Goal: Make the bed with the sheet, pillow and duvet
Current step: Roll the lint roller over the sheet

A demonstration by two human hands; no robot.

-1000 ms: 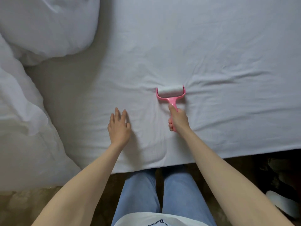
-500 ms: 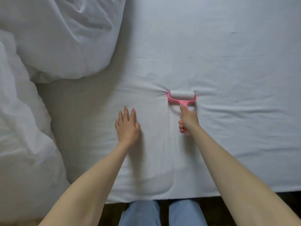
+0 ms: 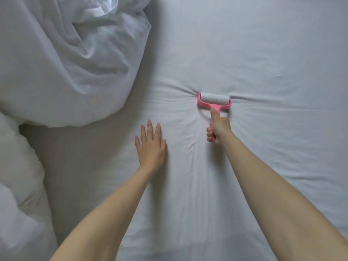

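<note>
A white sheet (image 3: 263, 53) covers the bed and fills most of the view. My right hand (image 3: 219, 129) grips the handle of a pink lint roller (image 3: 214, 99), thumb along the stem; its white roll presses into the sheet and small wrinkles fan out from it. My left hand (image 3: 151, 147) lies flat on the sheet with straight fingers, to the left of the roller. A crumpled white duvet (image 3: 66, 63) is heaped at the upper left and runs down the left side (image 3: 17, 185). No pillow can be told apart from the bedding.
The duvet heap borders the sheet on the left, close to my left hand. Smooth sheet stretches away to the right and beyond the roller. The bed's near edge is out of view.
The roller and my right hand have moved farther across the sheet, away from me. I have leaned in: the bed edge, floor and my legs have left the view. My left hand moved forward too.
</note>
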